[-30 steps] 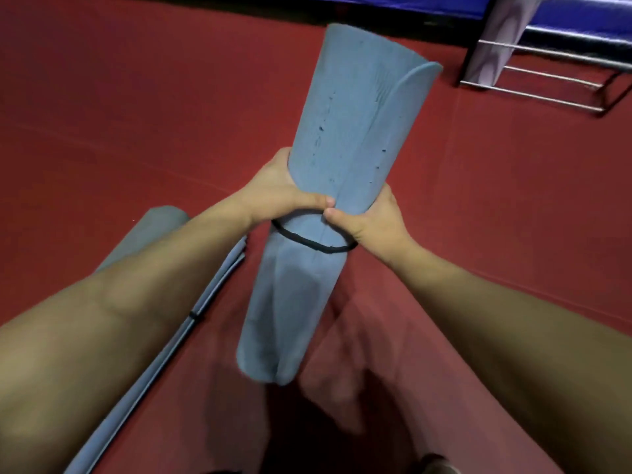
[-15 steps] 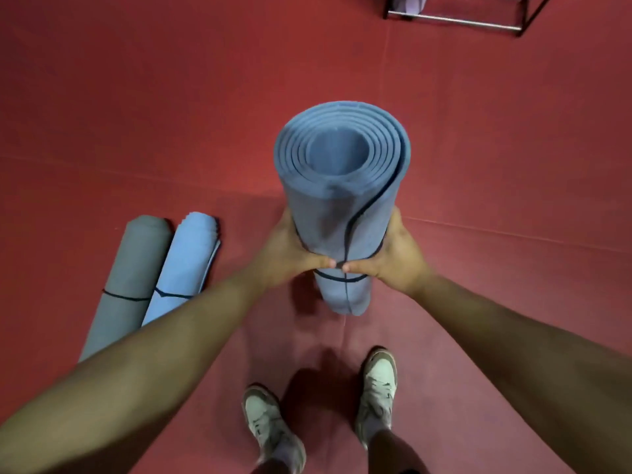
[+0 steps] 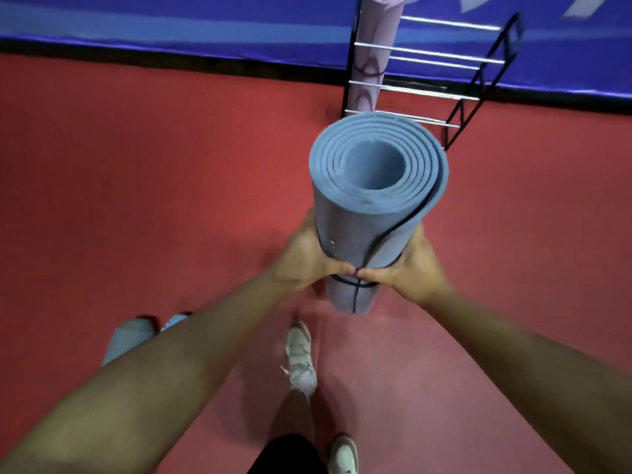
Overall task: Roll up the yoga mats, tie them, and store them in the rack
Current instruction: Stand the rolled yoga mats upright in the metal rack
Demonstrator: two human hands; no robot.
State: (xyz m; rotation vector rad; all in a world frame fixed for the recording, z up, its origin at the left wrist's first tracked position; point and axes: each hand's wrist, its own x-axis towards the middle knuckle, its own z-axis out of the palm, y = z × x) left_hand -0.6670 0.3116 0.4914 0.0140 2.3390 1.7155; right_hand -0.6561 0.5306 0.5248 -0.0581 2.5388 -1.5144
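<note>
I hold a rolled blue yoga mat point(image 3: 372, 213) upright in front of me, its open spiral end facing up. A thin black band point(image 3: 352, 283) circles its lower part. My left hand point(image 3: 304, 258) grips the roll from the left and my right hand point(image 3: 410, 265) grips it from the right, thumbs meeting at the front just above the band. Beyond the mat stands a black wire rack point(image 3: 455, 83) with silver rungs, holding one upright lilac rolled mat point(image 3: 371, 53) at its left end.
Two more rolled mats, a grey one point(image 3: 128, 340) and a light blue one point(image 3: 172, 319), lie on the red floor point(image 3: 154, 183) at the lower left, mostly hidden by my left arm. A blue padded wall point(image 3: 205, 25) runs along the back. My feet in white shoes point(image 3: 299, 357) are below.
I have stepped forward with the mat still held upright. The rack and blue wall are now much nearer, and the two mats on the floor have slid back behind my left arm.
</note>
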